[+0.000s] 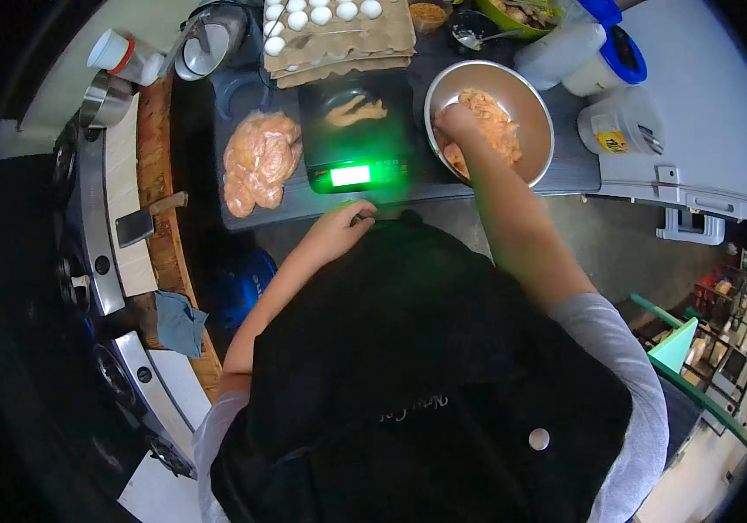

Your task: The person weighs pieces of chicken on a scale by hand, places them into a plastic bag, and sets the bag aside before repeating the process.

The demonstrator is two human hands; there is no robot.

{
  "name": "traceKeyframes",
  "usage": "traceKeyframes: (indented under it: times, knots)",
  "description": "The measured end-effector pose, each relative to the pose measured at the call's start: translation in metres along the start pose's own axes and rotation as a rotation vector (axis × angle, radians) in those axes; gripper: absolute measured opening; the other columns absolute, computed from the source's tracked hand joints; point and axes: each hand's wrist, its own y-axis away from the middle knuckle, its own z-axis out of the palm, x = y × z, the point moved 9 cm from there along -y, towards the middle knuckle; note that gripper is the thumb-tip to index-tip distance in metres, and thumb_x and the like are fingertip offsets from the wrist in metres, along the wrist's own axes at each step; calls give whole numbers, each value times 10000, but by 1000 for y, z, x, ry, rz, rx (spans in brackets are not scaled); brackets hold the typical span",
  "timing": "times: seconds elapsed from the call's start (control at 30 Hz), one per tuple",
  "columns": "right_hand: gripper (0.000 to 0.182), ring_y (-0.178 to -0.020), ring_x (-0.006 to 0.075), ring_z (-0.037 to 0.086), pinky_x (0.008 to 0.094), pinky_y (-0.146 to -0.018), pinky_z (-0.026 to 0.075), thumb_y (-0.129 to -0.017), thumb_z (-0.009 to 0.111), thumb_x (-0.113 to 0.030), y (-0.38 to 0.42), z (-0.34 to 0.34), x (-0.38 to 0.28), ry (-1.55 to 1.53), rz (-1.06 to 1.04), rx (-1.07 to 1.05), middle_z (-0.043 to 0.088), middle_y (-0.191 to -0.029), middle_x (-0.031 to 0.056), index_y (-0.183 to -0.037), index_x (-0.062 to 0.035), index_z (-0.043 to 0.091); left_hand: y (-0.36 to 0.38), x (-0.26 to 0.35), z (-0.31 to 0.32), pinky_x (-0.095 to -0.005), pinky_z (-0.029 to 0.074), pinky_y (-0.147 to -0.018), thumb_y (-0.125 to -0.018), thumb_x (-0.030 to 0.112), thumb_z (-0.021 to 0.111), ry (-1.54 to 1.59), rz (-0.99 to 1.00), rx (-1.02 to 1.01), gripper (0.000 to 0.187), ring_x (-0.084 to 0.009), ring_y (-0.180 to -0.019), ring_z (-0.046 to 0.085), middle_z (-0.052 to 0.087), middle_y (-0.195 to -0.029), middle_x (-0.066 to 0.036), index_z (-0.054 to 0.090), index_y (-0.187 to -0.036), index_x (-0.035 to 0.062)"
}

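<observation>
My right hand [457, 122] is inside a steel bowl [544, 131], at the left of a heap of raw chicken strips [495, 126]. It looks curled, and its fingertips are hidden. A black kitchen scale [358, 144] with a lit green display sits left of the bowl. A few pale strips of raw chicken [356, 111] lie on its plate. My left hand [345, 228] rests at the table's front edge just below the scale, thumb and fingers apart, nothing visible in it. Left of the scale lies a clear plastic bag of raw chicken [260, 164].
Egg trays [347, 44] stand behind the scale. Tubs with blue lids [607, 70] and a clear container [622, 126] are right of the bowl. At the left, a cleaver [136, 227] and a grey cloth [180, 322] lie by the stoves. A white chest freezer [713, 113] stands right.
</observation>
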Motion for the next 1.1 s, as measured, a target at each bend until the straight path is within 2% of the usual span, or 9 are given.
traceKeyframes:
  times: [0.1,0.17,0.2,0.27,0.5,0.57,0.67,0.77,1.1]
  knots:
    - [318,-801,317,690,420,-748,537,-807,638,-350,9,1,-4,185,-125,-23,704,-860,156,-851,-45,716,4,-6,-3,-373,482,-859,-922,204,611,8,-73,-14,270,-306,-1014,627,655,-1080,-164,591,-1143,50]
    - [275,-667,247,678,362,-654,542,-809,679,-279,15,-12,15,-193,116,36,693,-739,120,-797,-5,696,7,-7,-9,-373,482,-858,-926,208,606,38,-52,7,274,-300,-1005,627,656,-1080,-156,592,-1147,47]
    - [275,-667,247,678,362,-654,542,-809,679,-279,16,-10,20,-193,113,36,693,-739,120,-797,-5,696,8,-9,-11,-373,482,-858,-926,208,606,37,-53,10,274,-300,-1005,627,656,-1080,-156,592,-1147,47]
    - [231,-584,161,639,287,-574,521,-767,751,-226,20,12,36,-694,146,-63,659,-661,68,-759,-4,687,10,-15,-14,-374,480,-864,-928,210,604,32,-74,-3,279,-300,-1006,624,657,-1084,-152,592,-1149,40]
    - [139,-570,120,612,245,-545,501,-775,751,-142,58,-41,31,-863,237,51,659,-688,31,-811,-12,715,10,-22,-29,-372,479,-868,-928,217,603,9,-20,-44,290,-293,-1017,617,650,-1083,-153,589,-1159,43]
    - [117,-616,102,612,228,-561,508,-812,714,-86,75,-55,22,-1519,312,15,676,-766,35,-881,9,713,11,-25,-34,-374,481,-868,-926,237,600,-39,-84,-101,314,-285,-1000,617,642,-1095,-150,583,-1172,42]
    - [141,-681,86,617,206,-601,524,-857,684,-77,87,-89,32,-1049,246,99,679,-831,40,-959,20,696,11,-29,-44,-376,483,-865,-922,256,595,-56,-85,-106,340,-281,-981,616,632,-1112,-150,578,-1186,43]
    - [185,-706,76,616,196,-632,532,-873,696,-120,112,-114,19,-1264,291,123,675,-843,35,-1003,10,686,10,-35,-53,-375,485,-857,-921,262,588,-56,-118,-129,344,-277,-972,616,626,-1127,-150,581,-1192,50]
    - [185,-733,61,619,181,-646,528,-893,678,-127,125,-90,28,-1280,414,106,672,-859,23,-1030,-3,682,9,-53,-79,-378,490,-816,-914,254,592,-29,-105,-91,314,-269,-938,619,627,-1081,-146,603,-1151,49]
